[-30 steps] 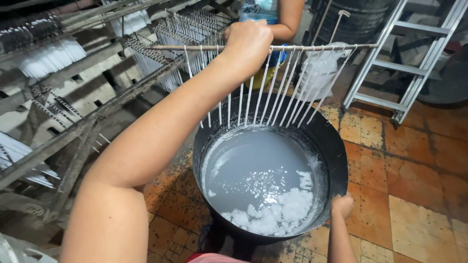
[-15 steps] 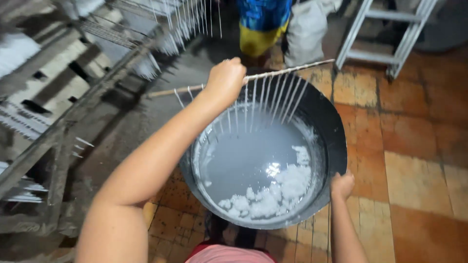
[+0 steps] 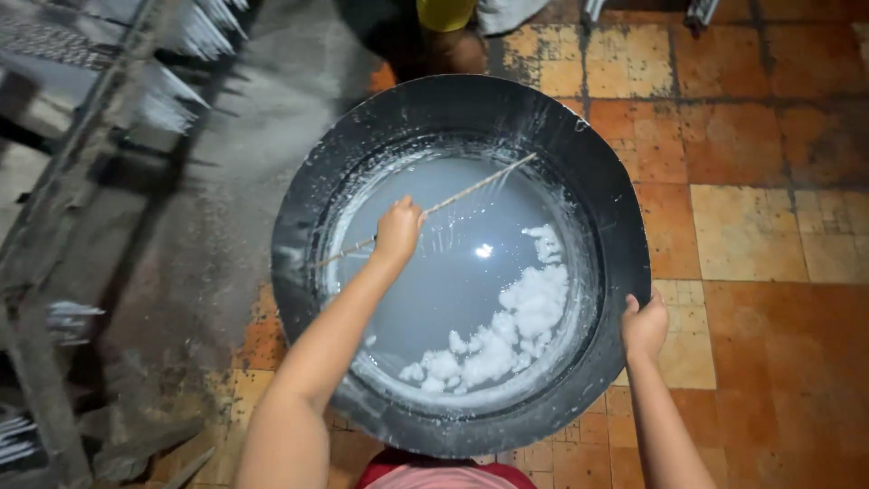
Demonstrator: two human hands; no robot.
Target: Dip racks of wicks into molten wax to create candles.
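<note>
Wooden stick (image 3: 471,188) in left hand (image 3: 398,231); right hand (image 3: 644,324) grips black tub (image 3: 597,163).

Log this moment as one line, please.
left hand: grips thin stick, lowered over grey-white liquid | right hand: on black tub rim | white lumps afloat

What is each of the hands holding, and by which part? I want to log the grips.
Left hand grips the thin stick near its middle, over the grey liquid. Right hand holds the black tub by its rim.
</note>
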